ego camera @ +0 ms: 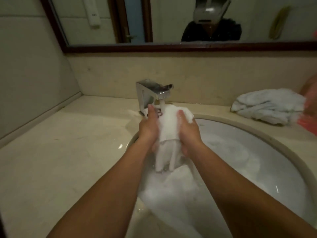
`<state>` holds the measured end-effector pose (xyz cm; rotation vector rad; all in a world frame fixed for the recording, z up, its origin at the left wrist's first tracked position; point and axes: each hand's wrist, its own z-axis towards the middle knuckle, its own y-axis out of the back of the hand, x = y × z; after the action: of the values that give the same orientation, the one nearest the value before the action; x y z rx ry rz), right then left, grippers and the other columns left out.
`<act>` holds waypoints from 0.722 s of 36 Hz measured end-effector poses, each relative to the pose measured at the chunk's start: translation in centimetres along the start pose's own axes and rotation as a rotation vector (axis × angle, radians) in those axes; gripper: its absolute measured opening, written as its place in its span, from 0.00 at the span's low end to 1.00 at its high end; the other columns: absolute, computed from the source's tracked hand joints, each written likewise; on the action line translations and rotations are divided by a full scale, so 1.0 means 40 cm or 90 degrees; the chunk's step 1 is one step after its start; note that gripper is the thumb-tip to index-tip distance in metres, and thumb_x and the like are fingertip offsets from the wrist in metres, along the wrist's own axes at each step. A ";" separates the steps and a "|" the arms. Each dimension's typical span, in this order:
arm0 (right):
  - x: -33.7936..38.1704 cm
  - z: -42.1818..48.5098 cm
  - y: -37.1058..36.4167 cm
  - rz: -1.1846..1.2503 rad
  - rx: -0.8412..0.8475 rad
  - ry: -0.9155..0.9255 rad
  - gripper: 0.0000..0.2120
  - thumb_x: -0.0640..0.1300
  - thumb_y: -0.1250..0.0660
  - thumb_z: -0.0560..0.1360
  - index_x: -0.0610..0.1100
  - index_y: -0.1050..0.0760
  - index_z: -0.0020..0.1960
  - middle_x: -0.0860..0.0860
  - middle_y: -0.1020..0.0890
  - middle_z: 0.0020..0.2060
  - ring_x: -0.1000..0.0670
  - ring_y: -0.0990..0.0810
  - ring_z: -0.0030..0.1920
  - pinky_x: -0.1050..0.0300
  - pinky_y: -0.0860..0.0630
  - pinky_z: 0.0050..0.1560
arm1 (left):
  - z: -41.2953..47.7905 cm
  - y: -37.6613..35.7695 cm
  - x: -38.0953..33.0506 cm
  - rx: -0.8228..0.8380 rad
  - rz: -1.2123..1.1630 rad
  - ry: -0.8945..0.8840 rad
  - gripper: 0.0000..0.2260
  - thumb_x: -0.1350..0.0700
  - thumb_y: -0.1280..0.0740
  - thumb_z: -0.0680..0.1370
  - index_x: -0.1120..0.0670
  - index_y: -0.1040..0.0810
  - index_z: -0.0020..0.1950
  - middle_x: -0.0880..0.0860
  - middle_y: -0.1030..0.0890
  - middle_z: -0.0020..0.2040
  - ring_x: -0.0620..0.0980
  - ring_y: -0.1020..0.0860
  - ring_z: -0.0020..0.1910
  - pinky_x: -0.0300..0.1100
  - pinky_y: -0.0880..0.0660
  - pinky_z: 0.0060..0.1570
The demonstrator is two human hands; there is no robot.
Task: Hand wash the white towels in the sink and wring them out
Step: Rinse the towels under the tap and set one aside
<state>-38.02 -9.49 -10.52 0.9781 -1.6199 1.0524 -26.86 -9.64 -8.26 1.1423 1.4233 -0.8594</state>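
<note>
A wet white towel (pixel 169 127) is held upright between both hands, right under the chrome faucet (pixel 151 92), whose water stream lands on the towel's top. My left hand (pixel 148 127) grips its left side and my right hand (pixel 188 131) its right side. The towel's lower end hangs down into the white oval sink (pixel 257 143), which holds sudsy water and more white cloth near its front. A second white towel (pixel 268 106) lies crumpled on the counter at the right.
The beige stone counter (pixel 60 160) surrounds the sink. A dark-framed mirror (pixel 171 47) hangs on the back wall. A pink-red object (pixel 308 121) sits at the far right edge, beside the crumpled towel. A wall closes the left side.
</note>
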 end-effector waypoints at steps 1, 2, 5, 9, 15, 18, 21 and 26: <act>0.001 -0.002 -0.005 0.002 -0.009 0.006 0.14 0.62 0.33 0.82 0.54 0.20 0.61 0.50 0.13 0.57 0.46 0.13 0.56 0.41 0.17 0.64 | 0.000 0.002 -0.002 -0.001 -0.012 0.017 0.33 0.26 0.46 0.81 0.51 0.16 0.59 0.54 0.14 0.55 0.57 0.16 0.54 0.53 0.21 0.62; 0.003 -0.004 -0.011 -0.007 -0.020 0.008 0.19 0.64 0.33 0.81 0.54 0.21 0.65 0.50 0.14 0.58 0.46 0.14 0.56 0.41 0.18 0.64 | -0.001 0.005 -0.007 -0.007 -0.020 0.027 0.35 0.26 0.46 0.81 0.54 0.17 0.63 0.55 0.15 0.57 0.58 0.17 0.56 0.52 0.21 0.62; 0.014 -0.024 -0.027 -0.032 -0.039 0.015 0.32 0.72 0.36 0.77 0.52 0.24 0.72 0.50 0.16 0.62 0.45 0.16 0.60 0.42 0.20 0.67 | 0.000 0.007 -0.007 -0.018 -0.033 -0.018 0.35 0.28 0.45 0.82 0.55 0.19 0.68 0.57 0.16 0.62 0.59 0.18 0.59 0.52 0.22 0.63; 0.026 -0.036 -0.035 -0.034 -0.063 0.039 0.28 0.70 0.35 0.79 0.52 0.20 0.69 0.49 0.15 0.59 0.45 0.15 0.56 0.43 0.18 0.64 | 0.011 0.008 -0.007 -0.038 -0.025 -0.036 0.35 0.31 0.46 0.84 0.60 0.19 0.66 0.58 0.17 0.62 0.59 0.19 0.61 0.50 0.23 0.62; 0.020 -0.044 -0.041 -0.088 -0.107 0.063 0.28 0.69 0.37 0.78 0.48 0.19 0.65 0.47 0.14 0.55 0.46 0.15 0.52 0.48 0.18 0.53 | 0.020 -0.003 -0.003 -0.047 -0.053 -0.057 0.31 0.35 0.47 0.86 0.58 0.16 0.62 0.59 0.15 0.60 0.61 0.18 0.61 0.49 0.24 0.63; 0.019 -0.031 -0.042 -0.088 -0.110 0.084 0.29 0.70 0.37 0.74 0.51 0.18 0.62 0.45 0.13 0.56 0.42 0.15 0.55 0.40 0.18 0.62 | 0.031 -0.003 -0.004 -0.038 -0.061 -0.068 0.27 0.38 0.48 0.88 0.55 0.15 0.55 0.54 0.15 0.54 0.57 0.18 0.55 0.42 0.25 0.52; 0.019 -0.021 -0.036 -0.052 -0.097 0.063 0.26 0.67 0.33 0.77 0.48 0.18 0.62 0.45 0.13 0.56 0.45 0.15 0.53 0.45 0.18 0.60 | 0.020 -0.002 -0.013 -0.028 -0.078 -0.063 0.24 0.39 0.47 0.88 0.51 0.19 0.46 0.46 0.20 0.40 0.46 0.23 0.39 0.35 0.30 0.33; 0.024 -0.023 -0.036 -0.103 -0.133 0.016 0.33 0.68 0.32 0.77 0.47 0.33 0.71 0.47 0.29 0.69 0.41 0.22 0.63 0.41 0.23 0.68 | 0.017 0.003 -0.009 -0.031 -0.057 -0.087 0.24 0.36 0.45 0.86 0.48 0.20 0.43 0.47 0.19 0.41 0.49 0.21 0.43 0.43 0.28 0.49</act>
<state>-36.65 -9.20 -9.12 0.9346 -1.5662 0.7670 -26.56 -10.31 -8.04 0.9710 1.3837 -0.9435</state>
